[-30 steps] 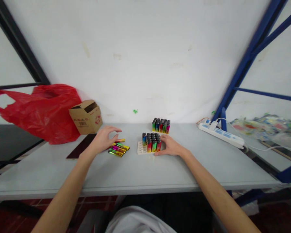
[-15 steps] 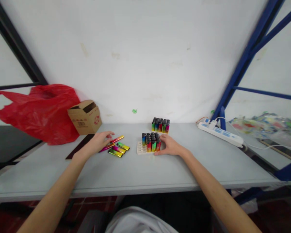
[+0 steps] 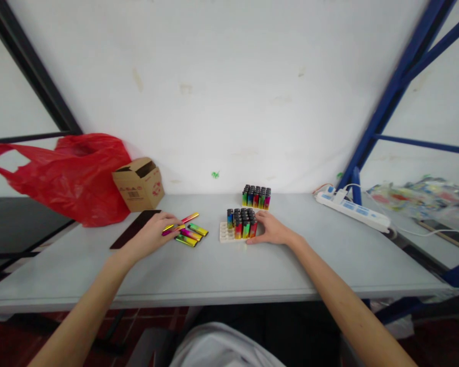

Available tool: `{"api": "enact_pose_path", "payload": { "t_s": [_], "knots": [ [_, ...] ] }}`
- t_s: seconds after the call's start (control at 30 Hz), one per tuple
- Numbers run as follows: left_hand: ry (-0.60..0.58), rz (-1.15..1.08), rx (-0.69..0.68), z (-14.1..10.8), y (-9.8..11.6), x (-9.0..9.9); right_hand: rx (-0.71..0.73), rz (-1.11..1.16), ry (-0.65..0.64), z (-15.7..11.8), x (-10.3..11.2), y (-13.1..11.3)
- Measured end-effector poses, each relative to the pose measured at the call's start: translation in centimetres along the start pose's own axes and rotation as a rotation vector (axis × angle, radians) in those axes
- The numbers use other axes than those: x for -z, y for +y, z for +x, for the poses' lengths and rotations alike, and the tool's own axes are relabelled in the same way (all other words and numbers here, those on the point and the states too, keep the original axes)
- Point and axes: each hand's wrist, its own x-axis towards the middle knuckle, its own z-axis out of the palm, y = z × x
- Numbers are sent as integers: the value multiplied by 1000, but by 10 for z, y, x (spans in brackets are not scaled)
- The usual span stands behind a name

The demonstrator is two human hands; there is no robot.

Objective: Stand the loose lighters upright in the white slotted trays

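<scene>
My left hand (image 3: 153, 237) is closed on a shiny magenta-and-yellow lighter (image 3: 174, 229), its fingers over the top. Several more lighters lie flat right beside it, among them a green-and-yellow lighter (image 3: 198, 230) and another yellow-green lighter (image 3: 186, 240). My right hand (image 3: 273, 230) wraps round the right end of a white tray (image 3: 226, 235), thumb at the front and fingers at the back. Upright lighters (image 3: 246, 228) with black tops fill its right part, and a blue lighter (image 3: 230, 219) stands at the back left. Open holes show at the tray's left.
Behind stands a second block of upright lighters (image 3: 256, 198). A cardboard box (image 3: 139, 186), a red plastic bag (image 3: 76, 178) and a dark flat panel (image 3: 132, 232) are on the left. A white power strip (image 3: 352, 210) lies at the right by a blue frame (image 3: 386, 92).
My left hand has come down onto the loose lighters and taken hold of a magenta-and-yellow one. My right hand stays at the tray. The view has shifted slightly.
</scene>
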Motion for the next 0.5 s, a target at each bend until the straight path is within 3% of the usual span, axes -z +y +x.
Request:
{"api": "enact_pose_path", "payload": {
  "t_s": [0.23,0.4,0.5],
  "knots": [
    [-78,10,-45,35,7,-17,-9,25,-6,-1,1,-1],
    [-291,152,-58,62,10,-13,-7,34,-17,0,2,-2],
    [-265,44,-68,65,16,-4,-7,16,-14,0,2,-2]
  ]
}}
